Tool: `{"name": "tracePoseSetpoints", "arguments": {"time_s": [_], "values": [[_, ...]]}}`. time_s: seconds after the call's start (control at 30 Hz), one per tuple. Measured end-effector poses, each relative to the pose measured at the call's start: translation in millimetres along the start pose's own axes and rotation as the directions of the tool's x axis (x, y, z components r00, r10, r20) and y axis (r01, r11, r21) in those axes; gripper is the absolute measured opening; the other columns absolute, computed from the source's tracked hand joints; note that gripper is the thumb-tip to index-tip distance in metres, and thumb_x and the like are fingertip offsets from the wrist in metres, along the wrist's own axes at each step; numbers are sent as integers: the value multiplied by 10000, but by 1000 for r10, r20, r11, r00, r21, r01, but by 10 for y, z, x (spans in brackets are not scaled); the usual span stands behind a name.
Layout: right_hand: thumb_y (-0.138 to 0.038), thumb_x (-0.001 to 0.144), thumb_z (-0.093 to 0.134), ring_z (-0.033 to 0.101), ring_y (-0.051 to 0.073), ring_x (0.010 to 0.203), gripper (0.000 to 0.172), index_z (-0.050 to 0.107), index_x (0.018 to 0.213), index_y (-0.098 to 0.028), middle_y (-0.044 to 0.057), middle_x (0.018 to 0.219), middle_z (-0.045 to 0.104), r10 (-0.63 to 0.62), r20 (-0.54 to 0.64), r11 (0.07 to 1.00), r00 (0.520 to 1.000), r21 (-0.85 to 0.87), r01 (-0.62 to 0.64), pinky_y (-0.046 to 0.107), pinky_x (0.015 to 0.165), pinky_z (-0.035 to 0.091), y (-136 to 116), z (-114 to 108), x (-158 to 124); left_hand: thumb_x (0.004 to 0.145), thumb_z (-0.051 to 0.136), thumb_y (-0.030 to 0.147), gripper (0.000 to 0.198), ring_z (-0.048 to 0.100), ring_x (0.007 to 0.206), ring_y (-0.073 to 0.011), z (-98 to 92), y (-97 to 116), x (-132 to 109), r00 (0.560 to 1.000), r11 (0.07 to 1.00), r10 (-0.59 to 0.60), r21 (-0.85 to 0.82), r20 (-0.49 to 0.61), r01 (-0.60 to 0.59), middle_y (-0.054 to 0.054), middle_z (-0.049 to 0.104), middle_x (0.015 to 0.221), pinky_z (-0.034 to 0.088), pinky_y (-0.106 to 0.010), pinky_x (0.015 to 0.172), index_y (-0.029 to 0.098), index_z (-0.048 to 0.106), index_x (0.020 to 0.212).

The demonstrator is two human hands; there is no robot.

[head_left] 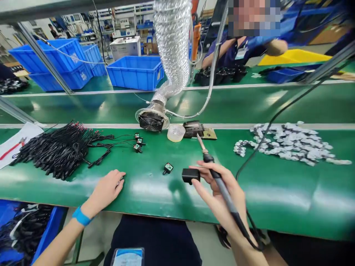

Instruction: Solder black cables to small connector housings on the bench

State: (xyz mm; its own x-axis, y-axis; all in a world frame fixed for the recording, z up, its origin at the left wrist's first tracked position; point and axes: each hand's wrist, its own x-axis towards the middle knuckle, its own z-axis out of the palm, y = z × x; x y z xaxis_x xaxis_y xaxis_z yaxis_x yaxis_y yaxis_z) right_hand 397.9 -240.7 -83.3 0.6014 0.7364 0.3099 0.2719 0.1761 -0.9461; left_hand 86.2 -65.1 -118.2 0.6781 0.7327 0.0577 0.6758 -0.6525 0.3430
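Observation:
My right hand (pixel 224 188) is closed around a soldering iron (pixel 223 190), whose tip points up and away. Between the thumb and fingers of that same hand is a small black plastic housing (pixel 190 175). My left hand (pixel 107 190) is low over the green mat, its fingers closed; what they hold, if anything, is mostly hidden. Between the hands lies a small black part with a circuit board (pixel 168 168). Several similar boards (pixel 138 147), with black cables attached to some, lie farther left. A bundle of black cables (pixel 63 149) is heaped beyond my left hand.
A fume extractor hose (pixel 173 48) hangs over a clear round tub (pixel 176 133) and an iron stand (pixel 194 129). White-and-black small parts (pixel 291 142) are piled right. Red-handled pliers (pixel 12 149) lie far left. Blue bins (pixel 135 74) and a co-worker (pixel 241 48) are opposite.

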Motion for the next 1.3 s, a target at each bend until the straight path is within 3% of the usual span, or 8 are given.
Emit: {"name": "tracePoseSetpoints", "arguments": {"time_s": [0.13, 0.3, 0.43, 0.6, 0.7, 0.87, 1.13, 1.3], "values": [[-254, 848, 756, 734, 273, 1073, 344, 612, 1160, -275, 106, 1267, 648, 32, 37, 998, 999, 57, -34, 453, 1003, 595, 135, 329, -141, 1014, 439, 340, 386, 630, 983, -249, 90, -229, -171, 996, 997, 66, 41, -51, -64, -110, 650, 1076, 540, -405, 853, 195, 505, 1366], [-236, 856, 751, 725, 270, 1089, 357, 596, 1175, -278, 109, 1266, 637, 74, 0, 991, 997, 115, -73, 475, 1033, 571, 231, 628, -297, 1031, 390, 251, 239, 629, 1055, -244, 239, -279, -167, 986, 993, 113, 31, -124, -110, -107, 653, 1142, 545, -421, 934, 203, 617, 1087], [-241, 861, 745, 722, 269, 1095, 325, 599, 1149, -274, 106, 1262, 626, 81, -34, 990, 996, 119, -77, 474, 1029, 574, 263, 763, -370, 1017, 476, 291, 369, 582, 1227, -271, 212, -292, -119, 971, 990, 141, 2, -190, -144, -137, 577, 1347, 517, -450, 1040, 216, 496, 1378], [-246, 855, 755, 722, 272, 1083, 328, 592, 1139, -268, 113, 1263, 627, 98, -89, 992, 991, 92, -90, 488, 1029, 572, 266, 777, -424, 908, 684, 422, 640, 550, 1251, -337, 41, -218, -190, 955, 989, 119, 114, -271, -90, -155, 553, 1360, 491, -511, 1042, 242, 419, 1462], [-256, 858, 753, 711, 276, 1103, 329, 583, 1139, -261, 119, 1254, 626, 109, -99, 991, 989, 94, -99, 507, 1045, 558, 267, 780, -424, 928, 658, 372, 525, 539, 1259, -364, 56, -155, -201, 954, 958, 169, 268, -247, -100, -173, 564, 1360, 466, -536, 1036, 213, 495, 1400], [-238, 858, 752, 702, 276, 1125, 329, 588, 1143, -259, 117, 1258, 611, 80, -90, 991, 993, 118, -69, 504, 1047, 555, 278, 828, -384, 988, 503, 188, 214, 591, 1185, -327, 224, -201, -87, 933, 882, 340, 385, -116, -273, -156, 669, 1171, 459, -484, 998, 149, 644, 1145], [-237, 873, 746, 722, 250, 1074, 322, 604, 1160, -271, 89, 1228, 645, 120, -74, 944, 990, 317, -91, 443, 975, 599, 227, 819, -316, 987, 518, 222, 146, 604, 873, -264, 296, -409, 47, 868, 821, 473, 432, -151, -372, -137, 647, 1006, 461, -402, 802, 158, 648, 1002], [-246, 901, 721, 721, 234, 1076, 291, 608, 1167, -275, 72, 1216, 671, 175, -87, 904, 981, 409, -126, 403, 964, 591, 205, 780, -338, 993, 439, 202, 246, 623, 865, -250, 263, -461, 72, 845, 798, 528, 391, -86, -459, -112, 670, 993, 460, -420, 881, 204, 646, 1128]]}}
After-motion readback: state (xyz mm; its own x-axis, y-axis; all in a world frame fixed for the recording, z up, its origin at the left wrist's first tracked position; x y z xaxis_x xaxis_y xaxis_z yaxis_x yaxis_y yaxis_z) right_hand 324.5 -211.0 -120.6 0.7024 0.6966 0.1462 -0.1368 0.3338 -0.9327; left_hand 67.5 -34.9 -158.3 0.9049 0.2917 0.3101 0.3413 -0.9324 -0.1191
